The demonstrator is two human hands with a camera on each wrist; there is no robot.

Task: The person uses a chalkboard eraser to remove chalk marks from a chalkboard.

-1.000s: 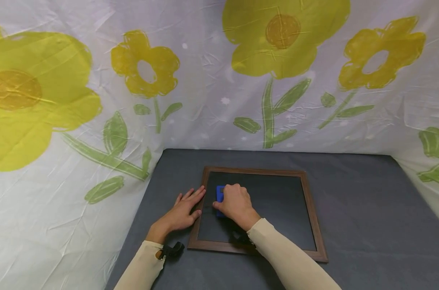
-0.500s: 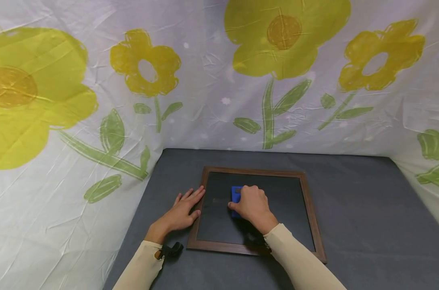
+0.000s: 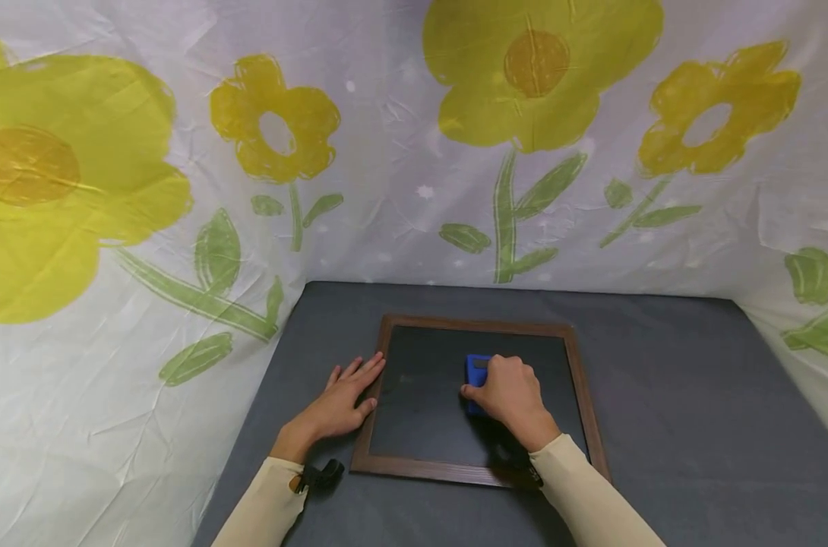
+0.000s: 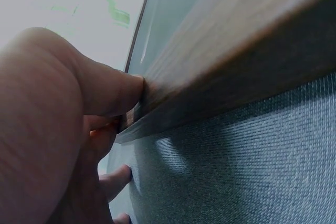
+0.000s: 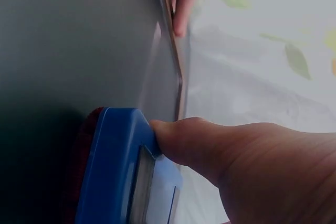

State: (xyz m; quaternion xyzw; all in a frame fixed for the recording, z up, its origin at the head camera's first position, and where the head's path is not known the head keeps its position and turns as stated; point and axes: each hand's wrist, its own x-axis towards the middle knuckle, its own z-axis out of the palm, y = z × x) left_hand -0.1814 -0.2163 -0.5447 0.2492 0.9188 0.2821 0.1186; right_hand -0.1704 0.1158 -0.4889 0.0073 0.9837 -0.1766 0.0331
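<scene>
A small blackboard (image 3: pixel 421 418) with a brown wooden frame (image 3: pixel 428 468) lies flat on the dark table. My right hand (image 3: pixel 513 395) grips a blue eraser (image 3: pixel 475 374) and presses it on the board, right of its middle. In the right wrist view the thumb lies along the blue body (image 5: pixel 113 166); its dark red underside faces the board. My left hand (image 3: pixel 335 409) rests at the frame's left side with fingers stretched out. In the left wrist view its thumb touches the wooden edge (image 4: pixel 210 51), and some fingertips meet the table cloth.
A dark grey cloth covers the table (image 3: pixel 681 410). White fabric with yellow flowers (image 3: pixel 537 68) hangs behind and at both sides. A black wrist device (image 3: pixel 325 475) sticks out beside the left cuff.
My right hand has slid the eraser rightward across the board, from near its left side to past the middle. My left hand has stayed at the frame.
</scene>
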